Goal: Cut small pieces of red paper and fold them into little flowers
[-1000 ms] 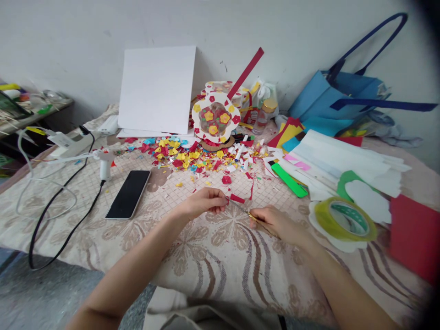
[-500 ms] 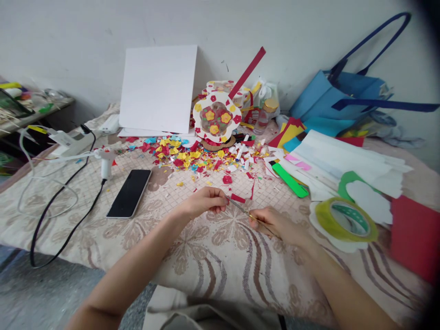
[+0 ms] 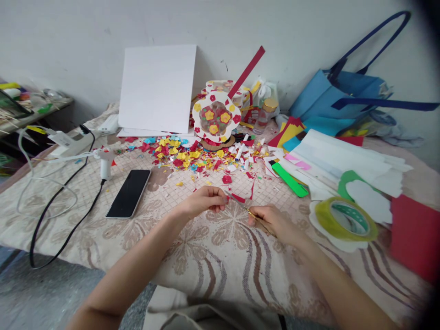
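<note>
Between the fingertips of my left hand (image 3: 210, 199) is pinched a small piece of red paper (image 3: 227, 200), mostly covered by the fingers. My right hand (image 3: 271, 221) is closed round the handles of a pair of scissors (image 3: 250, 212). The scissor blades point up and left, with their tips beside the red piece. Just behind the blades a short red paper strip (image 3: 238, 198) lies on the patterned cloth (image 3: 206, 243). A red paper flower (image 3: 227, 179) rests a little farther back.
A heap of paper flowers and scraps (image 3: 192, 156) spreads before a flower-decorated lantern-like piece (image 3: 216, 117). On the right are a tape roll (image 3: 345, 220), a green cutter (image 3: 289, 178), white sheets (image 3: 350, 156) and a blue bag (image 3: 340, 96). A phone (image 3: 129, 193) and cables lie left.
The scissors have swung slightly, their tips moving up and away from my left fingertips. My left hand has barely shifted and keeps its pinch.
</note>
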The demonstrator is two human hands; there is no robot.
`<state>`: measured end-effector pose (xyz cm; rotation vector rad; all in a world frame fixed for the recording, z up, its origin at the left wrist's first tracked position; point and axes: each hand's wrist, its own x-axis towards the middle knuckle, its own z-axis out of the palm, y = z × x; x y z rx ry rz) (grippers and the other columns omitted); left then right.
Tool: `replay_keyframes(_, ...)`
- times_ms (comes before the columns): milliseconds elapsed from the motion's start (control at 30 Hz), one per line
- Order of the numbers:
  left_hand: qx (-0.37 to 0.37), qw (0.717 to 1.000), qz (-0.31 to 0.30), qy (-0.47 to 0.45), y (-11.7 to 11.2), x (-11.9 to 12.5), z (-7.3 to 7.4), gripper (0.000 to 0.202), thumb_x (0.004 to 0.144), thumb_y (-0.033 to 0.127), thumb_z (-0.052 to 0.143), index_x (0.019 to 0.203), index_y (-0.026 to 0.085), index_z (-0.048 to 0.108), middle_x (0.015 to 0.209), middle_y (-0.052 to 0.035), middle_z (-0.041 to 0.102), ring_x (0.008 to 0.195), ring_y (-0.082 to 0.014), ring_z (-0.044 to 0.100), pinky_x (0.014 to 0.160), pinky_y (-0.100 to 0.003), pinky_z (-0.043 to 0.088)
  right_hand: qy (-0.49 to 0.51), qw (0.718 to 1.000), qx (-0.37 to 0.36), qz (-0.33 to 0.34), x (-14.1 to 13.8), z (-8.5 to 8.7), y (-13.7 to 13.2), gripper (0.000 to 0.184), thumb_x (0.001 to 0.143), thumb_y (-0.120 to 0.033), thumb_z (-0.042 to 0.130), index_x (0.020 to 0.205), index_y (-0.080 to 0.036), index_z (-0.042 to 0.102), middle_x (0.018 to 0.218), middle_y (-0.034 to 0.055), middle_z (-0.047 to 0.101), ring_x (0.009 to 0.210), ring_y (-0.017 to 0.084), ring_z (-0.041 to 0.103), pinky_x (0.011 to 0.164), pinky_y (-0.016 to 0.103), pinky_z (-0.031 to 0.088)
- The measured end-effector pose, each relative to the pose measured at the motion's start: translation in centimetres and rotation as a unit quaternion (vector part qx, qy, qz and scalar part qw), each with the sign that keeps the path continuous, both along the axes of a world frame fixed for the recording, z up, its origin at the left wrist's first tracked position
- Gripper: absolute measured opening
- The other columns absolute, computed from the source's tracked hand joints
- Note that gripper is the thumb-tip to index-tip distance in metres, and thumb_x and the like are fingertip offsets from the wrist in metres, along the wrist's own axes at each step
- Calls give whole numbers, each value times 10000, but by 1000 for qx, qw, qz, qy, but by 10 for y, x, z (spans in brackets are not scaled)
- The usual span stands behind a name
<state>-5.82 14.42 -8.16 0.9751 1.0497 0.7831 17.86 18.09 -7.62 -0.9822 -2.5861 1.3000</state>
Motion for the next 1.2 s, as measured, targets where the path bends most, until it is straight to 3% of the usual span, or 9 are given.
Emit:
replay_keyframes(100, 12, 1000, 9, -15, 0, 1, -2, 234, 706, 331, 697, 738, 131, 580, 615, 13, 597, 498, -40, 498, 494, -177, 366, 20, 999, -35, -16, 3, -3, 2, 354, 884, -442, 424, 658, -173, 467, 535, -45, 378, 495, 97, 331, 471, 224, 250)
replay_keyframes(267, 49, 998, 18, -23, 1, 1, -7, 266, 718, 336, 696, 850, 135, 584, 673, 6, 619, 552, -52, 542, 547, -184, 413, 29, 999, -27, 27, 8, -4, 7, 345, 899, -469, 397, 735, -173, 466, 619, -27, 397, 551, 107, 333, 503, 233, 289)
replay_keyframes(700, 57, 998, 18, -33, 1, 0, -6, 232, 748, 319, 678, 808, 130, 559, 726, -14, 656, 582, -60, 589, 573, -192, 459, 32, 991, -131, 6, 19, -2, 12, 373, 896, -500, 383, 729, -180, 477, 560, -44, 379, 499, 104, 350, 474, 231, 336)
replay_keyframes(1000, -4, 994, 81, -71, 1, 1, -4, 256, 729, 336, 686, 768, 128, 542, 723, -50, 683, 579, -91, 622, 555, -202, 482, 20, 991, -117, 59, 21, 0, 15, 460, 861, -592, 402, 653, -182, 427, 496, -54, 384, 440, 83, 334, 429, 222, 250)
replay_keyframes(1200, -18, 992, 112, -59, 1, 4, -5, 233, 722, 310, 687, 741, 126, 545, 664, -57, 676, 575, -106, 632, 589, -220, 502, -32, 993, -87, 71, 13, -1, 10, 446, 888, -539, 392, 616, -185, 406, 463, -60, 374, 430, 80, 320, 430, 223, 218)
